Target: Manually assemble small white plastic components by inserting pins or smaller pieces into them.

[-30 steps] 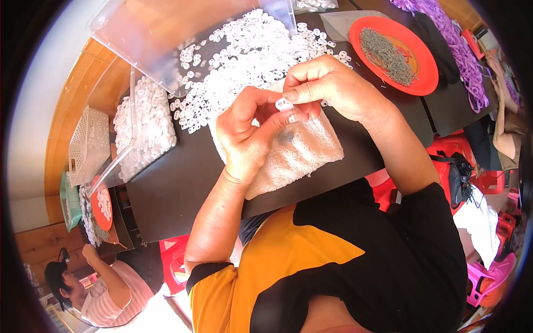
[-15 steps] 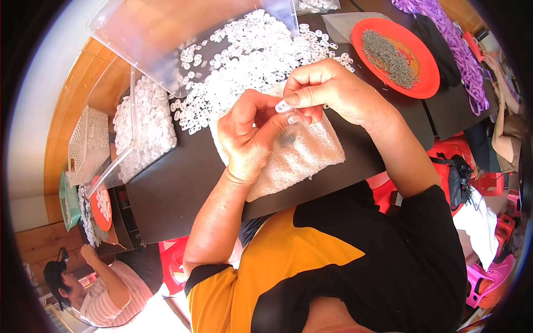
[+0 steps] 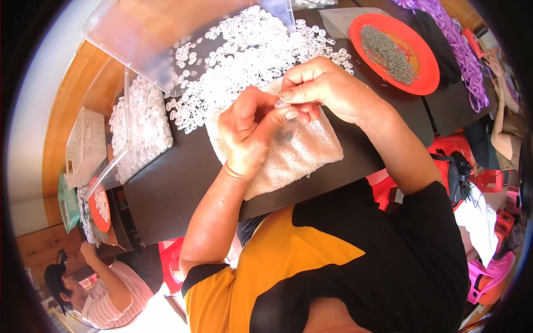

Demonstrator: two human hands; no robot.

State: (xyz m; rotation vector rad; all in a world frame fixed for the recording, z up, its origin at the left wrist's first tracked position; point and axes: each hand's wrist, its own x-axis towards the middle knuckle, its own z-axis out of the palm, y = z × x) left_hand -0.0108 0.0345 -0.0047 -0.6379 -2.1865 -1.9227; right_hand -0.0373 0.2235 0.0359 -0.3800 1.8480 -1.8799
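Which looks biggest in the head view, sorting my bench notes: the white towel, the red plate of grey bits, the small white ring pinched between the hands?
1. white towel, though hands hide part and it lies nearer the camera.
2. red plate, close to the towel, so unsure.
3. small white ring, by far the smallest.

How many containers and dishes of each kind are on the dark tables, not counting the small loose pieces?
Orange-red plates: 2, one holding grey metal bits, one on the far table to the left
Clear plastic boxes: 2, one tipped, one with white rings
White towel: 1
White perforated basket: 1
Total: 6
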